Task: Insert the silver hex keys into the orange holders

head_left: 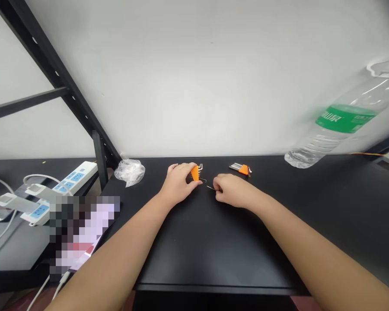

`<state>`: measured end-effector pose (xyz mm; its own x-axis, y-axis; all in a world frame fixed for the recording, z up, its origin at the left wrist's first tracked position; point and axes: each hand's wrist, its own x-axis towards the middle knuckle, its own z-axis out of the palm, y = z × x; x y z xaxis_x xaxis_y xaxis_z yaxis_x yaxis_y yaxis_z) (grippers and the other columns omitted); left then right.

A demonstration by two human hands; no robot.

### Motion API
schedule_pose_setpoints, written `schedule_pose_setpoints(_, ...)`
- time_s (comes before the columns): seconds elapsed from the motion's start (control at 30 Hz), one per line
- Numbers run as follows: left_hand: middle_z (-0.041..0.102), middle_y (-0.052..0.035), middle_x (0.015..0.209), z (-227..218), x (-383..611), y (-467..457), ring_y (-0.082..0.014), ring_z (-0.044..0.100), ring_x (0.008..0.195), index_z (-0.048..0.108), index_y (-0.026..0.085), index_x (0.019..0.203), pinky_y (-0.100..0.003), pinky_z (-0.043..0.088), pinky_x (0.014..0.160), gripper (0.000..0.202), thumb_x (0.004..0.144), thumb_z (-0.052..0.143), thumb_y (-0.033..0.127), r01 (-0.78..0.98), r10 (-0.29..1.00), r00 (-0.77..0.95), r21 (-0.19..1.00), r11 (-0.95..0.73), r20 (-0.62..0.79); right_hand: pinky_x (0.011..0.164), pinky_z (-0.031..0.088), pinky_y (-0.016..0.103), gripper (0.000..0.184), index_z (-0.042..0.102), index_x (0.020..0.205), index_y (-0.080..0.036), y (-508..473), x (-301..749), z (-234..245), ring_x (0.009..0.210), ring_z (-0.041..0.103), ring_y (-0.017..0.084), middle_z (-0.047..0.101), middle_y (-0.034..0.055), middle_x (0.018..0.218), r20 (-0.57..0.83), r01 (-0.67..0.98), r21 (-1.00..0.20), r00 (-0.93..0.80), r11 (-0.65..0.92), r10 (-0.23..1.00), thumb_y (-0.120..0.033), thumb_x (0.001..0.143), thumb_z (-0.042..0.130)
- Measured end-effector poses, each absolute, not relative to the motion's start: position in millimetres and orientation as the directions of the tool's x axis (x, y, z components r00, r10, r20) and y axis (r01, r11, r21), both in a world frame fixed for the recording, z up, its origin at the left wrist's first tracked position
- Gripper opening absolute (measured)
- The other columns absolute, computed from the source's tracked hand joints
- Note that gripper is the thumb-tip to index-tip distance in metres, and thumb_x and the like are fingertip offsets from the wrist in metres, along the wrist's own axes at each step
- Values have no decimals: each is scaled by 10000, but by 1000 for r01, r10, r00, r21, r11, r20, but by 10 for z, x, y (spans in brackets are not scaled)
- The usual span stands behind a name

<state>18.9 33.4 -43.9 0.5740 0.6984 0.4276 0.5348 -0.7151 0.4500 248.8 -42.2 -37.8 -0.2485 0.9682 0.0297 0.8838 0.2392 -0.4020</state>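
Observation:
My left hand rests on the black table with its fingers closed round an orange hex key holder, whose metal keys stick out to the right. My right hand lies just right of it, pinching a thin metal hex key that points toward the holder. A second orange hex key set lies on the table behind my right hand, untouched.
A clear plastic bottle with a green label stands at the back right. A crumpled clear plastic bag lies at the back left. White power strips with cables sit on the left, beside a black metal frame.

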Motion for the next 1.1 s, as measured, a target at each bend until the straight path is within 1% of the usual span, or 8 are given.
schedule_pose_setpoints(0.1,720,-39,1221,-440,193,331,-236,656,1165,604,268,1301,-471,343,1190,486,865,774,400,525,689,580,449,-724,433,604,412,294,98,591,790,-225,-417,2474,-333,636,564,155,650,3,770,103,806,-527,-254,269,962,-127,795,585)
schedule_pose_setpoints(0.2,720,-31,1218,-439,190,333,-231,652,1164,602,270,1293,-461,350,1177,476,866,775,389,506,675,589,449,-737,444,648,441,295,86,588,838,-225,-411,2455,-296,674,572,153,648,-3,795,242,747,-570,-244,342,939,-142,836,564)
schedule_pose_setpoints(0.27,720,-30,1219,-437,188,337,-233,649,1169,601,269,1291,-460,358,1167,472,867,774,384,507,678,583,451,-734,448,667,449,297,90,591,843,-223,-410,2445,-290,698,574,156,649,4,818,302,736,-557,-251,384,920,-136,842,568)
schedule_pose_setpoints(0.33,721,-30,1218,-436,188,340,-234,651,1169,601,269,1289,-458,362,1164,469,868,772,385,508,680,581,454,-732,447,670,448,299,100,599,836,-222,-409,2439,-298,702,573,158,650,11,832,322,733,-544,-266,407,909,-126,846,572)
schedule_pose_setpoints(0.67,724,-41,1217,-433,184,343,-251,661,1163,609,275,1294,-474,370,1169,473,866,769,397,504,680,586,458,-732,441,672,446,306,122,605,829,-217,-420,2438,-293,706,562,163,639,25,846,332,758,-492,-293,430,897,-115,882,564)
schedule_pose_setpoints(0.9,724,-38,1210,-434,184,345,-243,660,1161,604,267,1290,-472,350,1178,465,873,767,394,508,666,598,433,-745,445,682,451,306,162,606,832,-210,-417,2448,-285,715,559,162,620,31,850,351,779,-421,-332,464,876,-141,952,522)
schedule_pose_setpoints(1.0,722,-41,1217,-429,182,338,-240,656,1171,600,260,1295,-470,341,1188,467,878,765,392,508,659,607,421,-752,445,716,474,318,167,635,866,-210,-413,2449,-290,758,594,174,635,45,890,350,786,-383,-363,486,864,-156,976,521)
schedule_pose_setpoints(1.1,720,-45,1223,-418,182,327,-242,655,1175,598,257,1298,-475,334,1195,470,880,761,396,516,653,612,401,-757,446,738,496,332,173,674,945,-211,-421,2435,-303,796,619,189,645,67,954,366,802,-328,-379,499,850,-150,985,516)
